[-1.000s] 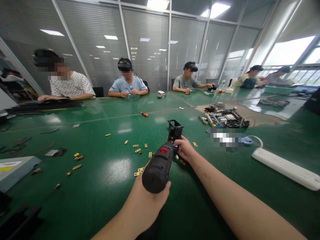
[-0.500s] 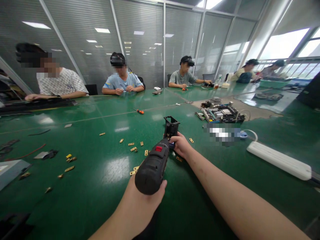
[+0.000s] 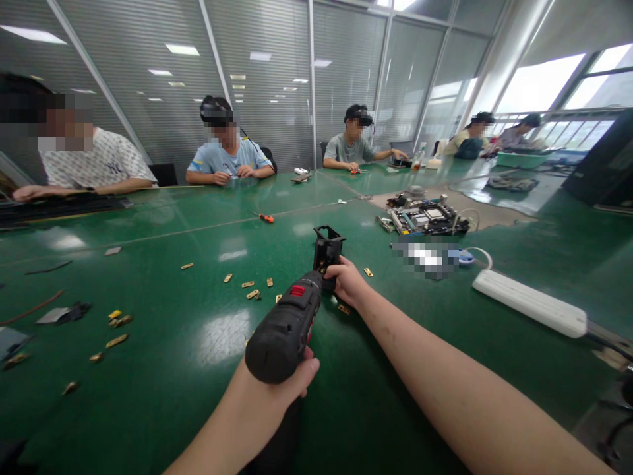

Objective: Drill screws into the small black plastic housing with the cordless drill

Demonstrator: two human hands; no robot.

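My left hand (image 3: 277, 389) is wrapped round the grip of a black power drill (image 3: 284, 330) with a red switch on top. The drill's nose points away from me into a black plastic housing (image 3: 327, 247). My right hand (image 3: 347, 282) grips that housing from its right side, near its lower end. The housing's frame-like end, with an opening, faces up and away. Whether the drill's bit touches a screw inside cannot be seen. Small brass plates (image 3: 252, 294) with holes lie on the green table around the drill and housing.
A circuit board (image 3: 430, 216) lies on the table at the right, behind a white power strip (image 3: 529, 303) with a cable. An orange-handled screwdriver (image 3: 266, 218) lies further off. Brass pieces (image 3: 117, 340) are scattered at the left. Several people sit along the far side.
The whole view has shifted a little to the right, so things appear further left. Both hands keep hold of the drill and the housing, with little change between them.
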